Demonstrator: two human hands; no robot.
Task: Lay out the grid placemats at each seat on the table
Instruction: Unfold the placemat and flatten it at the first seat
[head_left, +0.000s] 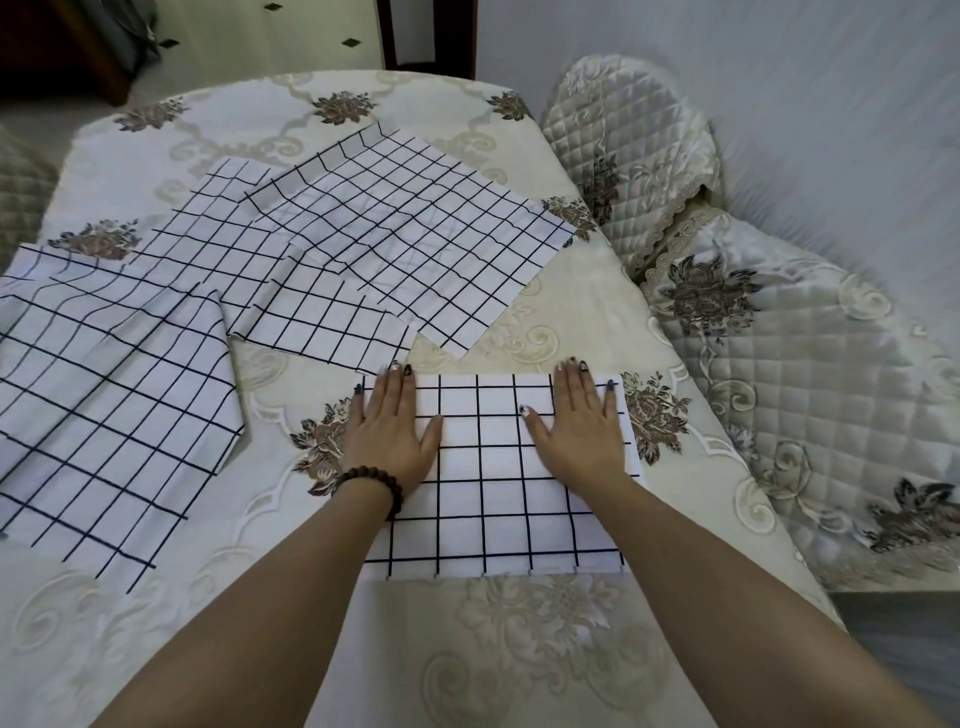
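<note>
Head-camera view looked down on a table (587, 291) under a cream floral tablecloth (519, 649), with a quilted chair cover (634, 150) at its right edge. One grid placemat (493, 483) lay flat and square just in front of the person, its near hem parallel to the table edge. Both hands rested on its far half, palms down and fingers spread flat, holding nothing: the left hand (389, 431), with a beaded bracelet (374, 486) at the wrist, sat on the mat's left edge, and the right hand (579, 421) lay near its right edge.

Several more grid placemats (395, 228) lay overlapping in a loose heap across the middle of the table, and another (104, 395) sprawled rumpled at the left.

Judging by the creases and lifted corners, the mats were thin, light cloth, limp rather than stiff, and likely to slide and wrinkle on the smooth tablecloth. Each would probably be best lifted by two adjacent corners, so that it hung straight, then smoothed outward with flat palms.
</note>
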